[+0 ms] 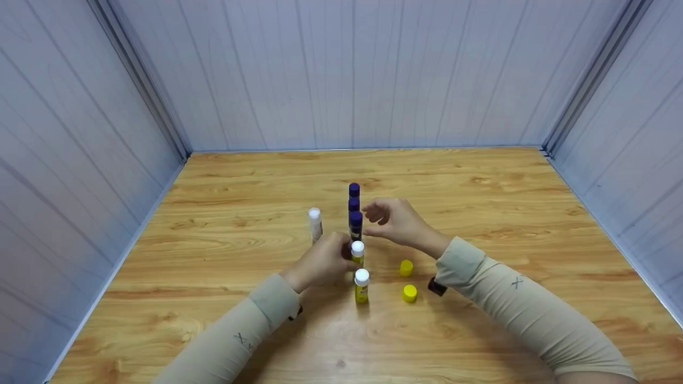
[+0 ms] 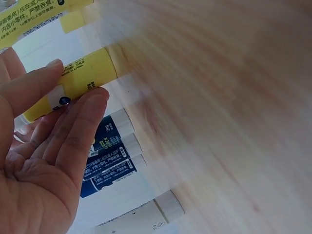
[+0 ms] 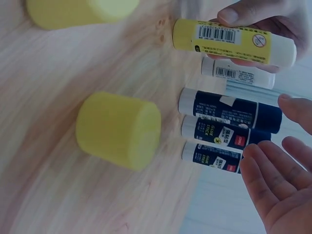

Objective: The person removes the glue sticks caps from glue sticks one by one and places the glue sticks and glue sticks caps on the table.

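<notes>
My left hand pinches a yellow glue stick with a white top, thumb on one side and fingers on the other; its base is right at the tabletop. Nearer to me stands another yellow glue stick, also white-topped. Beyond the held one, three dark blue glue sticks stand upright in a line. My right hand is beside their caps on the right, fingers loosely bent and nothing held. In the right wrist view its fingertips overlap the blue caps.
Two yellow caps sit on the wooden table, right of the row. A white glue stick stands to the left of the blue ones. Pale panel walls enclose the table at the back and sides.
</notes>
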### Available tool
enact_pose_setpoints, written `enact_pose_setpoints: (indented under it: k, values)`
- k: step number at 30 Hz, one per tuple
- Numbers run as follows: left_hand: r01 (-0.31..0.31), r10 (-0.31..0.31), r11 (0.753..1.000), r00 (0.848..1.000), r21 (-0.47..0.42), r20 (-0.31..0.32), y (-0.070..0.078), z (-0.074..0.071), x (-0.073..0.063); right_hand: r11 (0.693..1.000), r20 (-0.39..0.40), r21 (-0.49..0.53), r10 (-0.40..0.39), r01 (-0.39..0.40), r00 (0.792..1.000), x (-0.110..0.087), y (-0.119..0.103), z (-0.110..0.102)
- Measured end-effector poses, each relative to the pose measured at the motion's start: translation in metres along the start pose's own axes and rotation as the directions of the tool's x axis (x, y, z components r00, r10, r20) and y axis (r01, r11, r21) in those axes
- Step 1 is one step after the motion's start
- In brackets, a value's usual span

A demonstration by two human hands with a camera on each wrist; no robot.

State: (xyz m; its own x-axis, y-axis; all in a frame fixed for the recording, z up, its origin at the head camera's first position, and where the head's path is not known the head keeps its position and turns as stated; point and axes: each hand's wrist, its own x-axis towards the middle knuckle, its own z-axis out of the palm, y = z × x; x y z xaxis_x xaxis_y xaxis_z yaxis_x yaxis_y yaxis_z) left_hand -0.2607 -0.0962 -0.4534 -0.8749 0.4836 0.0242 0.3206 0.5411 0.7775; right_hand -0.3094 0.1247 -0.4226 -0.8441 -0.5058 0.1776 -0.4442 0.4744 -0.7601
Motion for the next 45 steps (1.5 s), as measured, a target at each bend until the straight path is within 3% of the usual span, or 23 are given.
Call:
enact_pose_setpoints:
  k: [10,26,36,41,45]
  values:
    - [-0.011,0.011,1.000,1.000,0.026,-0.003,0.001,0.000,0.000,1.000,-0.029,-0.008,-0.021,0.021,0.999,0.011,-0.001,0.017]
    - [-0.046,0.045,0.999,0.998,0.017,0.046,-0.001,-0.003,0.002,0.999,-0.035,-0.039,-0.013,0.012,0.999,0.016,0.002,0.025]
    - [-0.029,0.027,0.999,0.996,0.024,0.085,0.012,-0.025,0.000,1.000,-0.040,0.022,-0.016,0.017,0.999,0.005,-0.008,0.010]
    - [0.010,-0.011,0.999,0.999,0.037,0.037,0.024,-0.042,-0.001,0.997,-0.092,0.041,-0.055,0.059,0.994,-0.002,-0.018,-0.003]
    - [-0.005,0.006,0.999,1.000,0.037,-0.024,0.034,-0.050,-0.002,0.990,-0.152,0.084,-0.101,0.115,0.983,-0.008,-0.025,-0.013]
